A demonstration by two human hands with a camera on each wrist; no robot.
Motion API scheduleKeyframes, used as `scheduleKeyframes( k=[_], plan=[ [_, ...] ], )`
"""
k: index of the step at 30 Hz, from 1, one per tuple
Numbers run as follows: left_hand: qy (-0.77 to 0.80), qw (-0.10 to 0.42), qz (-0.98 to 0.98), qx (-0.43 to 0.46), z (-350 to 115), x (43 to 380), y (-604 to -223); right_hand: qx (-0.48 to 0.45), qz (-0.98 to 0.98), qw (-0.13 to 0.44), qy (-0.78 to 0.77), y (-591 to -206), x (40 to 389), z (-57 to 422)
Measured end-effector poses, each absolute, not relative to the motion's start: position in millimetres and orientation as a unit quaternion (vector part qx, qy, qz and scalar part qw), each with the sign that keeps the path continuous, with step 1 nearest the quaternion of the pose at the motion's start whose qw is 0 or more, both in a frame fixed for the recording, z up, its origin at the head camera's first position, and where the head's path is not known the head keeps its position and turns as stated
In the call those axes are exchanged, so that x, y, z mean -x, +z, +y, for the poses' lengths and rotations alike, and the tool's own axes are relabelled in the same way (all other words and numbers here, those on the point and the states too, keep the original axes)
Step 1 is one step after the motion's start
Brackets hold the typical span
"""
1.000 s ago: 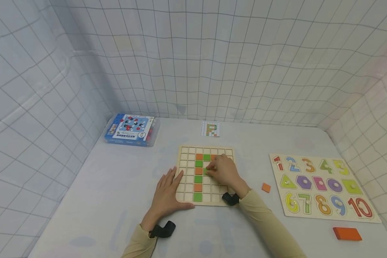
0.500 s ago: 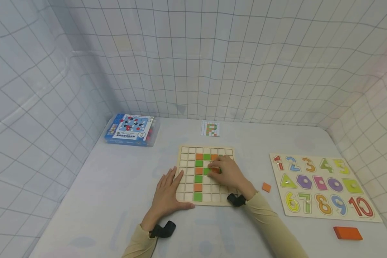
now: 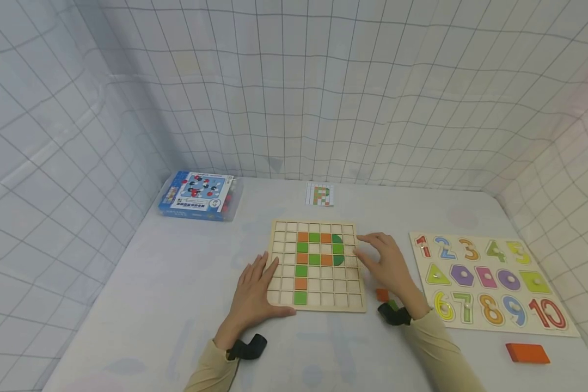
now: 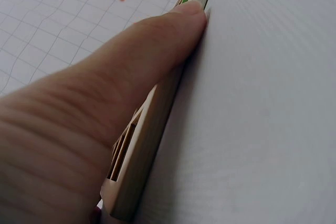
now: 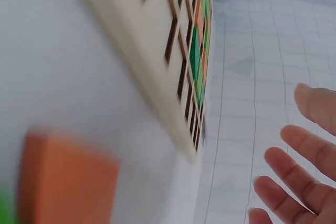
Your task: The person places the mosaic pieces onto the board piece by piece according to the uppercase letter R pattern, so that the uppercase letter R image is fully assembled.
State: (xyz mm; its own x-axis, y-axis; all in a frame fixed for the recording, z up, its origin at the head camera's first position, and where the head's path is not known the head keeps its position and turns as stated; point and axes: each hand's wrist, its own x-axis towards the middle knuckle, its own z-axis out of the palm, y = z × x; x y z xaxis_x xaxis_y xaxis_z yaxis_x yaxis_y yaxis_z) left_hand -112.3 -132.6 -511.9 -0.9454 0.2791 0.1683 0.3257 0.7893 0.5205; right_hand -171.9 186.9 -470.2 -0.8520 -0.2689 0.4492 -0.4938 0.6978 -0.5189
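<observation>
A wooden grid board [image 3: 323,305] lies on the table, with orange, green and dark-green tiles [image 3: 314,259] in a P-like shape. My left hand [image 3: 253,291] rests at the board's left edge, fingers extended. Its thumb [image 4: 157,38] lies along the front edge. Just off the board's right side hovers my right hand [image 3: 391,267], thumb and fingers apart and holding nothing. Below it on the table are an orange tile [image 3: 383,295] and a green piece [image 3: 393,305], the latter partly hidden by the wrist strap. In the right wrist view, an orange block [image 5: 73,177] appears blurred and close.
Behind the board lies a small pattern card [image 3: 319,195]. A boxed molecule set [image 3: 198,196] stands at back left. To the right are a number-and-shape puzzle board [image 3: 477,321] and an orange block [image 3: 527,353]. Grid-patterned cloth [image 3: 323,109] encloses the table.
My right hand has let go of an orange tile beside the green one in the middle bar and moved right, off the board. My left hand stays in place.
</observation>
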Motion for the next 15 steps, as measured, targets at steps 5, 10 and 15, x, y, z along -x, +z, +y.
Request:
scheduleKeyframes(
  k=[5,10,15],
  plan=[
    [-0.283,0.040,-0.945,0.161,-133,113,-511,-0.176,-0.903,0.217,0.326,-471,160,217],
    [-0.280,0.038,-0.946,0.160,-132,113,-511,-0.143,-0.909,0.241,0.310,-471,147,239],
    [-0.281,0.040,-0.946,0.159,-131,114,-512,-0.111,-0.916,0.252,0.293,-473,135,252]
  ],
)
